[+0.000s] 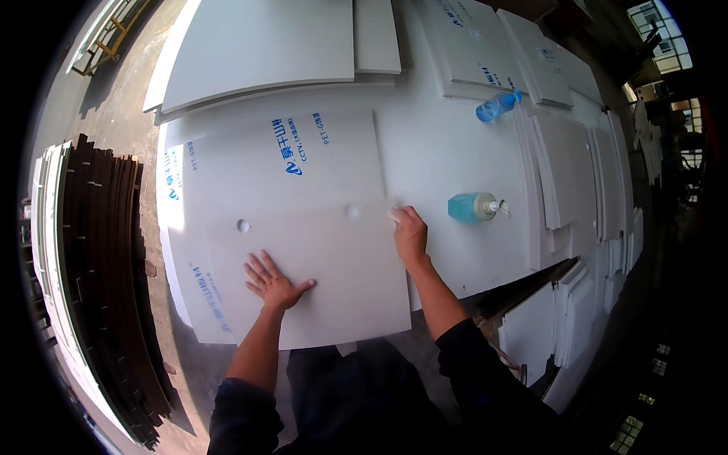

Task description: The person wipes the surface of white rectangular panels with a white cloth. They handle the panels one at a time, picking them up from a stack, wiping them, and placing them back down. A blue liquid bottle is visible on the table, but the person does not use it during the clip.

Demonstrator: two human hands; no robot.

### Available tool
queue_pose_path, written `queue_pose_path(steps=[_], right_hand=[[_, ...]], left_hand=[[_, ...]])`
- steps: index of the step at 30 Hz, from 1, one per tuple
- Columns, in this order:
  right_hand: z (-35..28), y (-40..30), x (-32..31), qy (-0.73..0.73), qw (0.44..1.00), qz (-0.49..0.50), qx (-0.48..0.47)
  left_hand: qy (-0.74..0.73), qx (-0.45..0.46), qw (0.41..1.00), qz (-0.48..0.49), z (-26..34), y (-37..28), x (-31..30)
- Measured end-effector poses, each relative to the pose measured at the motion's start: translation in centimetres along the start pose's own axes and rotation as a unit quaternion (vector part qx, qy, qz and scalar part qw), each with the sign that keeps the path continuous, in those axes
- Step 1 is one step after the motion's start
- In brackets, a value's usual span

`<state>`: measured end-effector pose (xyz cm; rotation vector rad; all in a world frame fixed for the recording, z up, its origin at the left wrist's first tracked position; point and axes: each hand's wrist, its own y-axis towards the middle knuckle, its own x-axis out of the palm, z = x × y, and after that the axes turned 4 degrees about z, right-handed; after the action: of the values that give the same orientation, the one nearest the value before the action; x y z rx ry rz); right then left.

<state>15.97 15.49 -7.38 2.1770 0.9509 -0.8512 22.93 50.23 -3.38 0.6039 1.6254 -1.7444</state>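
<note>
A white panel [341,284] lies flat before me, its near edge close to my body. My left hand [277,288] rests palm down on it with the fingers spread. By the panel's right edge, my right hand [410,230] is closed around a small whitish wad [394,214]; whether it is cloth or film I cannot tell. Beyond the plain near part is a white sheet [335,176] with blue printing. A round hole or recess [243,226] shows left of centre. To the right of my right hand stands a pump bottle [469,207] of blue-green liquid.
Larger white panels [261,45] are stacked at the far side of the worktable [455,153]. A blue plastic bottle [496,107] lies at the back right, near several panel stacks [560,170]. Dark boards [102,244] stand stacked on the left floor.
</note>
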Motion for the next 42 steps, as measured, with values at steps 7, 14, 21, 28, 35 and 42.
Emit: queue_pose_path(steps=[7, 14, 21, 28, 35, 42], right_hand=[[0.1, -2.6, -0.4, -0.010, 1.000, 0.005, -0.004], [0.4, 2.4, 0.2, 0.051, 0.997, 0.002, 0.052], [-2.0, -24.4, -11.5, 0.045, 0.989, -0.056, 0.129], [-2.3, -18.7, -9.9, 0.102, 0.983, -0.041, 0.144], [0.1, -32.8, -15.5, 0.067, 0.986, -0.104, 0.113], [-1.9, -31.7, -15.7, 0.055, 0.982, -0.007, 0.181]], left_hand=[[0.027, -0.029, 0.999, -0.029, 0.7, -0.2, -0.8], [0.037, -0.012, 0.999, -0.021, 0.7, 0.0, 0.0], [0.050, -0.019, 0.999, -0.011, 0.9, 0.2, -0.2], [0.078, -0.013, 0.997, -0.005, 0.5, 1.3, 0.6], [0.111, -0.032, 0.993, -0.021, 0.4, 1.2, 0.9], [0.116, -0.038, 0.992, -0.026, 0.5, 1.2, 0.9]])
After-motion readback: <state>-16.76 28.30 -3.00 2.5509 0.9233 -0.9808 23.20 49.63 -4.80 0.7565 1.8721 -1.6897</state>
